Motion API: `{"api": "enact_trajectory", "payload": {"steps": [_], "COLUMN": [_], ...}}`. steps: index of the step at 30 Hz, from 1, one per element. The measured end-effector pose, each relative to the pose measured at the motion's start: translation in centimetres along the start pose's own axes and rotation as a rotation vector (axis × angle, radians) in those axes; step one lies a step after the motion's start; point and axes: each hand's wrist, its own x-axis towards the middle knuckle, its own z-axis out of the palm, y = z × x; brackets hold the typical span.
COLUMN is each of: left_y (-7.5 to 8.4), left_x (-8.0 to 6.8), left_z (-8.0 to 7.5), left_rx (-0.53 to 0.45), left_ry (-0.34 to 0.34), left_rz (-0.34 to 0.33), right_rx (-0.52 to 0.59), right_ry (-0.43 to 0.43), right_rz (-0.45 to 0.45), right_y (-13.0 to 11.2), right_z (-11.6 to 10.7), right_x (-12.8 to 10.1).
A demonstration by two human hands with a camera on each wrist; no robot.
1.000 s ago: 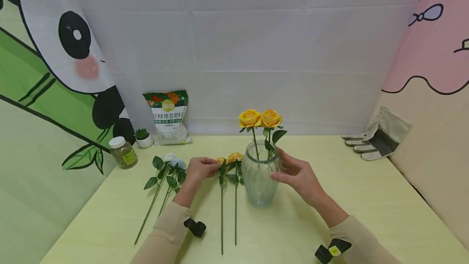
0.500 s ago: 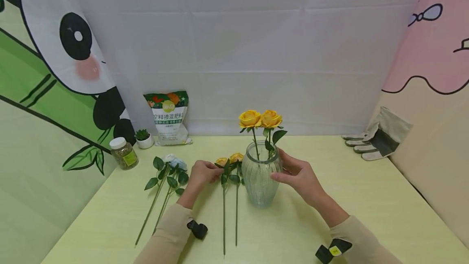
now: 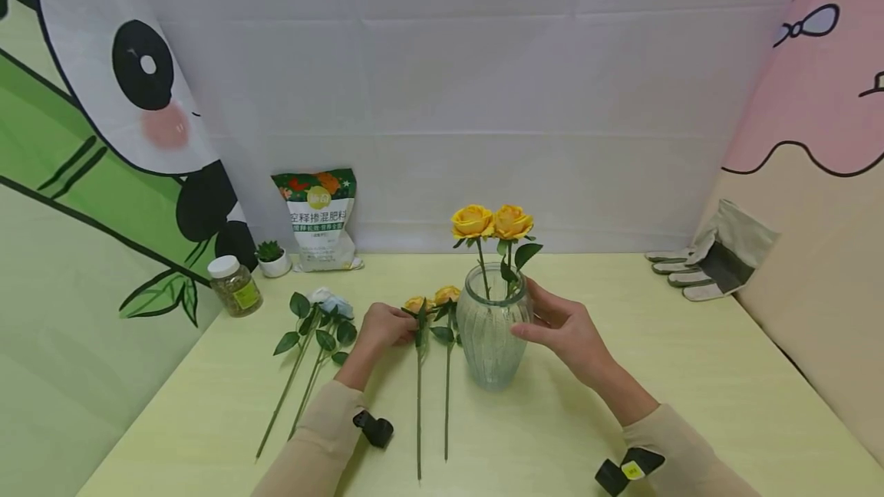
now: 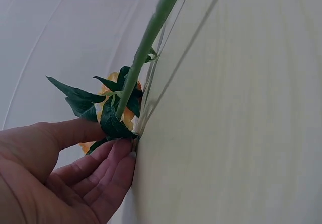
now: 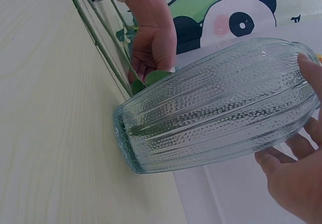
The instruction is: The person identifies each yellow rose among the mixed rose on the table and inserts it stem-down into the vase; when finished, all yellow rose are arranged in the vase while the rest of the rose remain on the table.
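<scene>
Two yellow roses (image 3: 473,222) stand in a ribbed clear glass vase (image 3: 492,347), which is upright on the table. My right hand (image 3: 569,337) holds the vase from its right side, thumb in front and fingers behind. Two more yellow roses (image 3: 446,295) lie on the table left of the vase, stems toward me. My left hand (image 3: 387,327) pinches the left one among its leaves just below the bloom. In the left wrist view, thumb and fingers close on those dark leaves (image 4: 113,119), with the green stem (image 4: 151,38) running up past them; the bloom is partly hidden.
Pale blue and white roses (image 3: 330,304) lie left of my left hand. Behind them stand a lidded jar (image 3: 236,290), a small potted succulent (image 3: 272,259) and a fertilizer bag (image 3: 319,221). A grey glove (image 3: 721,255) lies at the back right.
My left hand has shifted slightly right and down at the left loose rose, whose head and leaves moved a little. My right hand stays on the vase.
</scene>
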Motion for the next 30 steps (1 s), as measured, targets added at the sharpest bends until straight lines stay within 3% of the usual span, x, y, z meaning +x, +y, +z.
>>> {"api": "enact_trajectory", "payload": {"steps": [5,17,24,30], "left_y": [-0.6,-1.8,-1.5,-1.3], "left_x": [0.3,1.1,1.5,1.9], "left_z": [-0.5,-2.8,-3.9,-5.6], "left_rx": [-0.140,-0.666,-0.889,-1.105], "left_ry": [-0.052,-0.260,-0.285,-0.314], "left_rz": [-0.047,-0.229,-0.376,-0.443], "right_rx": [0.010,0.010,0.025,0.023], "right_ry": [-0.005,-0.007,-0.010,-0.005], "right_rz": [0.005,0.012,0.009,0.012], "right_y": [0.1,-0.1,-0.1,0.0], "right_z": [0.0,-0.1,0.0,-0.1], "right_x": [0.0,-0.1,0.0,0.1]}}
